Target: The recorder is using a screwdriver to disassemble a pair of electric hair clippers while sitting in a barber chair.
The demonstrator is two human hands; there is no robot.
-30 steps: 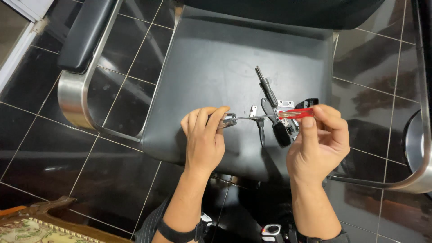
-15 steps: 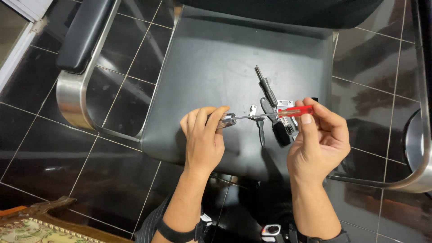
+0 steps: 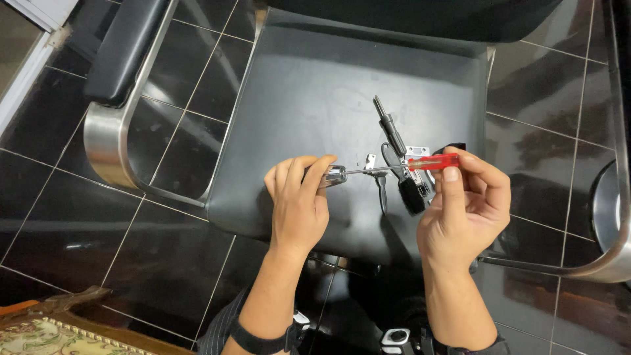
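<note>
Screwdriver work over a chair seat

Our right hand pinches the light, stiff screwdriver by its red handle; our left hand, at 9 o'clock, grips a small metal part.

The scene is lit evenly and fairly brightly from overhead, and soft, short shadows are cast beneath both hands onto the black chair seat. Glare is seen on the chrome armrest frame and in pale reflections on the glossy dark floor tiles. Focus is held sharply at the centre, while slight wide-angle bending is noticed toward the edges.
</note>
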